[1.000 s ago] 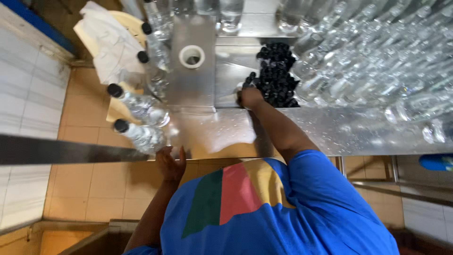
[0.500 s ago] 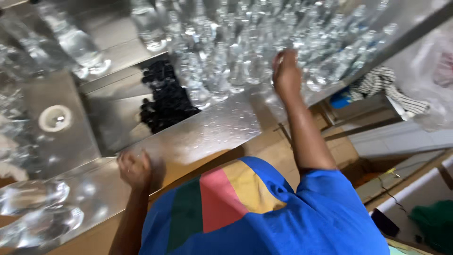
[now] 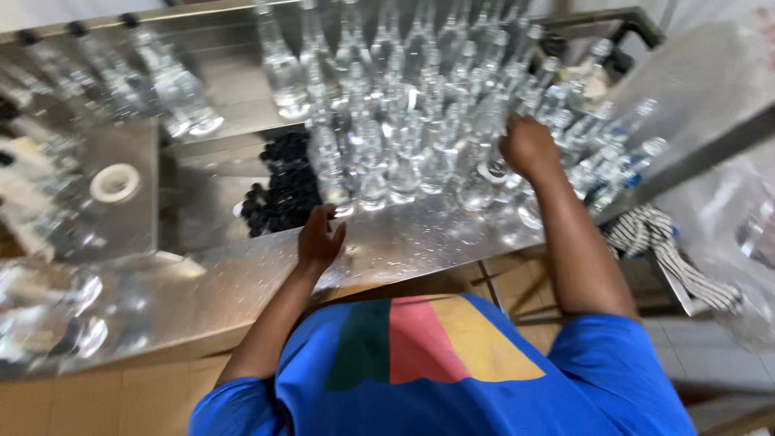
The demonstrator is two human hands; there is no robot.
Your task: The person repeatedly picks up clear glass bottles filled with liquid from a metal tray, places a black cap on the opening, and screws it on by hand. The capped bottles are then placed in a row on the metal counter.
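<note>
My left hand [image 3: 320, 238] hovers over the wet steel table [image 3: 420, 242], fingers apart and holding nothing, just right of a pile of black caps [image 3: 282, 190]. My right hand [image 3: 526, 145] reaches into a dense crowd of clear uncapped bottles [image 3: 404, 137] and is closed around the top of one clear bottle [image 3: 491, 165] at the crowd's right side. The view is blurred, so the grip is hard to make out in detail.
Capped clear bottles [image 3: 169, 81] stand at the back left. A white round ring [image 3: 115, 182] lies on the table's left part. A striped cloth [image 3: 662, 242] hangs off the right edge beside a clear plastic bag [image 3: 751, 234]. Tan tiles [image 3: 121, 396] lie below.
My left hand moved from the table's front edge up to the black caps. My right hand's fingers have closed on a bottle among the crowd. The view swung right.
</note>
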